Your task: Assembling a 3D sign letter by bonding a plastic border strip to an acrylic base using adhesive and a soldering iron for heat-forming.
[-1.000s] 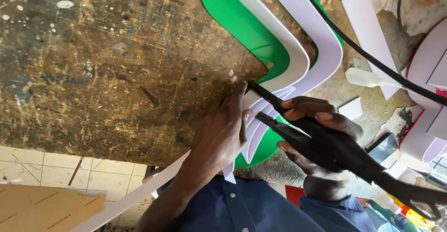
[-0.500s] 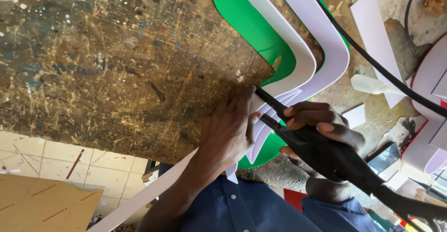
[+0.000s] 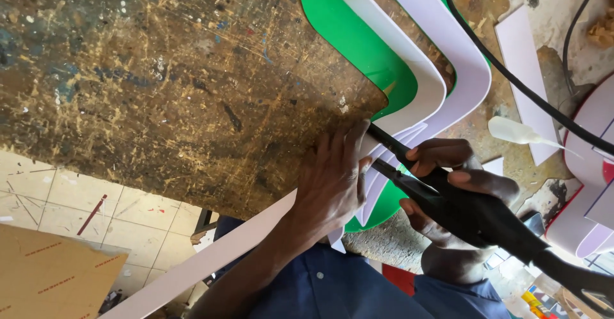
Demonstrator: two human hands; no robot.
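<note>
Head view: the left hand (image 3: 332,188) lies flat, fingers spread, pinning the white plastic strip (image 3: 211,255) against the worn wooden workbench (image 3: 160,82) edge, apparently to steady it. Just beside it, the right hand (image 3: 448,194) is wrapped tight around a black corded heat tool (image 3: 460,207), nozzle aimed at the strip's bend by the green sheet (image 3: 348,34).

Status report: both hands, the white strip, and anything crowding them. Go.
Left hand flat, pressing white strip at worktable edge. Right hand gripping black heat tool, nozzle at the strip's bend. Black cable crosses behind, clear.
</note>
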